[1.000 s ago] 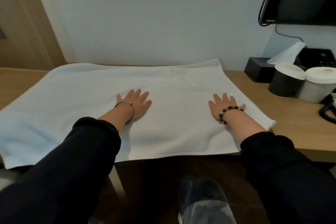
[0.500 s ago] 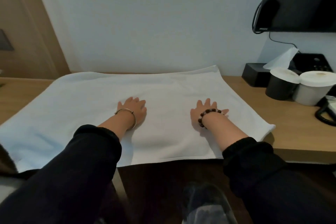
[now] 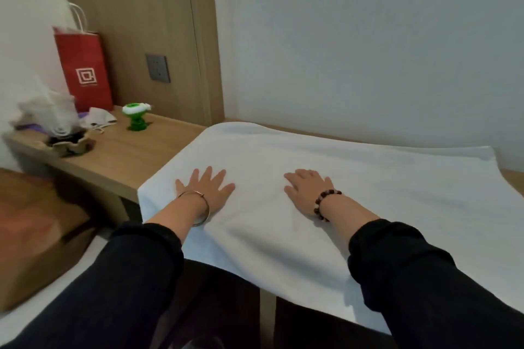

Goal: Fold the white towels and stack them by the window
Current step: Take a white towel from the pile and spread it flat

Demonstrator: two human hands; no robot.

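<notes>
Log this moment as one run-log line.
white towel: spread flat on desk | left hand: palm down on towel | right hand: palm down on towel | no edge lifted

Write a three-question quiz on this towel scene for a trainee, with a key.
1. True or false: the left hand and the right hand both rest palm-down on the white towel.
2. Which wrist wears the bead bracelet? A: left. B: right. C: neither.
3. Fill in: on the desk, left of the towel, stands a ___ paper bag.

Key: 1 true; 2 B; 3 red.
</notes>
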